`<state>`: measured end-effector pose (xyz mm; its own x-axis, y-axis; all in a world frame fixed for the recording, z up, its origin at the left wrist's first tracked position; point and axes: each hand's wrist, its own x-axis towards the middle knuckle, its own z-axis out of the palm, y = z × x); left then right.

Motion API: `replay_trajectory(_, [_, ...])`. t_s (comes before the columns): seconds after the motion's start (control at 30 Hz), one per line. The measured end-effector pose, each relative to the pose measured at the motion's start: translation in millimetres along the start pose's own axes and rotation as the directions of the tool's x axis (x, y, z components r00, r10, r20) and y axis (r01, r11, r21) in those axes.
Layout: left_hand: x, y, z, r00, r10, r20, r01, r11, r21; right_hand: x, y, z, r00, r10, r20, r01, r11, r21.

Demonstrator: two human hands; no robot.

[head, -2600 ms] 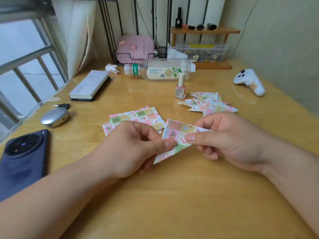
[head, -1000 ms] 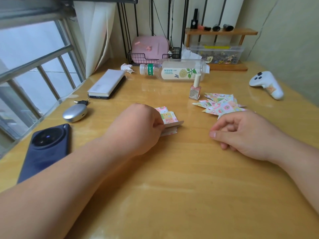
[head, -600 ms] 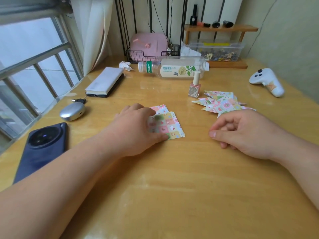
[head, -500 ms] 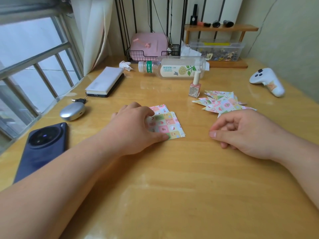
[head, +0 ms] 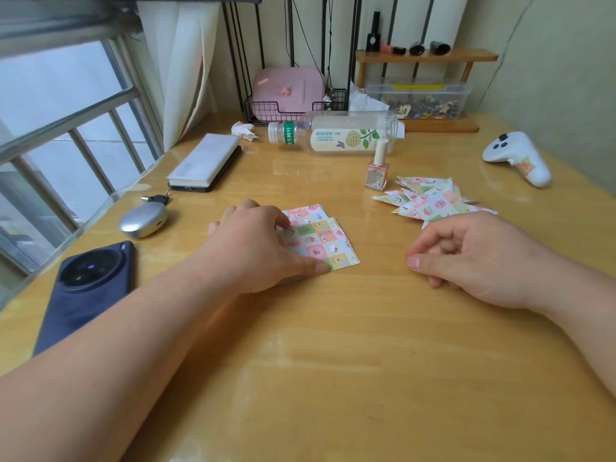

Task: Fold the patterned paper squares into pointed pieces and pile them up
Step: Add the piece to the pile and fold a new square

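Upper right, a clear box [head: 420, 101] holds little bits; the left hand [head: 254, 250] presses paper squares [head: 321, 242] flat; the right hand [head: 476, 259] lies loosely curled.

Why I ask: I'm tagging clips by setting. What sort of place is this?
Probably a bedroom or dorm room: a yellow wooden desk beside a barred window with a pale curtain, a pink nail polish bottle standing on it, and a small wooden shelf of cosmetics at the wall.
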<state>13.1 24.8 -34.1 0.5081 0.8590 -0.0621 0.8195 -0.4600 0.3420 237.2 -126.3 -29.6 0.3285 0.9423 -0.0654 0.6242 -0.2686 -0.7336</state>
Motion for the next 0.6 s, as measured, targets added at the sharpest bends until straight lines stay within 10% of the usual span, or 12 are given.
replay_trajectory(0.6, [-1.7,1.2,1.1,0.999,0.015,-0.029,-0.018,0.997,-0.071,0.0,1.2,0.3,1.000,-0.013,0.008,0.013,1.000,0.008])
